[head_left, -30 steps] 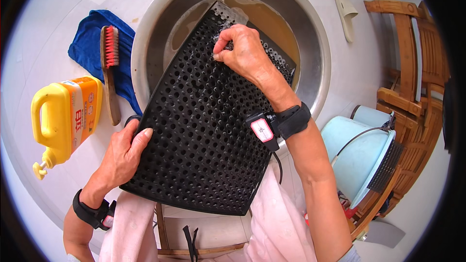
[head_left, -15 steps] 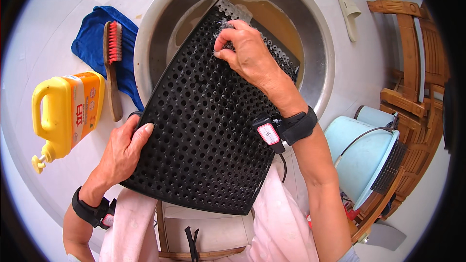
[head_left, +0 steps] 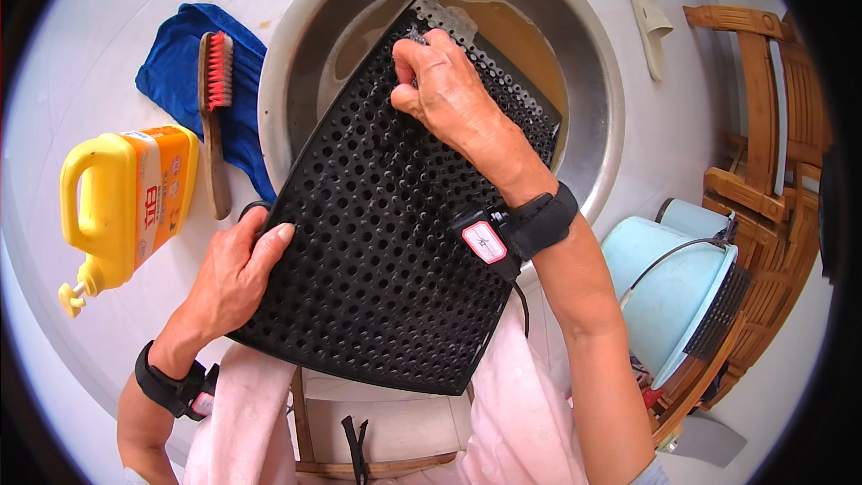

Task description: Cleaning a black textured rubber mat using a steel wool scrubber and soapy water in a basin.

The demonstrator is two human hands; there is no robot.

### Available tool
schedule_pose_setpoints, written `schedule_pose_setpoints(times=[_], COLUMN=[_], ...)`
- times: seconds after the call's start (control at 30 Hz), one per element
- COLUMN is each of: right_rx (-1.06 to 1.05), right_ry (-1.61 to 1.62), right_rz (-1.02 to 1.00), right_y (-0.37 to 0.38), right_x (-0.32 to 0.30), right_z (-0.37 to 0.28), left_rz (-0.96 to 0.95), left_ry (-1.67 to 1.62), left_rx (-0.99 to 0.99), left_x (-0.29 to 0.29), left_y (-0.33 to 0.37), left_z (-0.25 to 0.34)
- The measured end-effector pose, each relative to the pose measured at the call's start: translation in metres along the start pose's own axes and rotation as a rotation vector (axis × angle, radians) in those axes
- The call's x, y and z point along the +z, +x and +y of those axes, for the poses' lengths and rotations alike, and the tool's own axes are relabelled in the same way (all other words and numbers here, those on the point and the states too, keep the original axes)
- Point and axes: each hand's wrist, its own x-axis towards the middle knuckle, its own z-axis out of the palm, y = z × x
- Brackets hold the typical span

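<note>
Over the basin (head_left: 593, 63), left hand (head_left: 235, 271) clamps the mat (head_left: 386, 216) edge; right hand (head_left: 446, 94) pinches its upper part, fingers closed.

Left hand (head_left: 235, 274) comes in from lower left, forearm angled up and right, black band on the wrist; fingers curled round an edge with the thumb laid flat on top, pointing up-right. Right hand (head_left: 446, 94) reaches further forward and higher, forearm running up from the lower right edge and bending left at the wrist, black strap with a small red-and-white tag on the wrist. Right fingers are bunched and bent down at the knuckles, tips pressed down, back of the hand facing the camera; the two hands sit well apart.
</note>
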Motion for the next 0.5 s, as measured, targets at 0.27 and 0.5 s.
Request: schedule_pose_setpoints(times=[0.27,0.5], right_rx=[-0.025,-0.068], right_ry=[0.109,0.123], right_rz=[-0.09,-0.107], right_y=[-0.011,-0.018], right_x=[-0.028,-0.037], right_z=[0.022,0.018], left_rz=[-0.011,-0.012], left_ry=[-0.035,-0.033], left_rx=[-0.004,0.008], left_x=[0.0,0.0], left_y=[0.0,0.0], left_z=[-0.001,0.0])
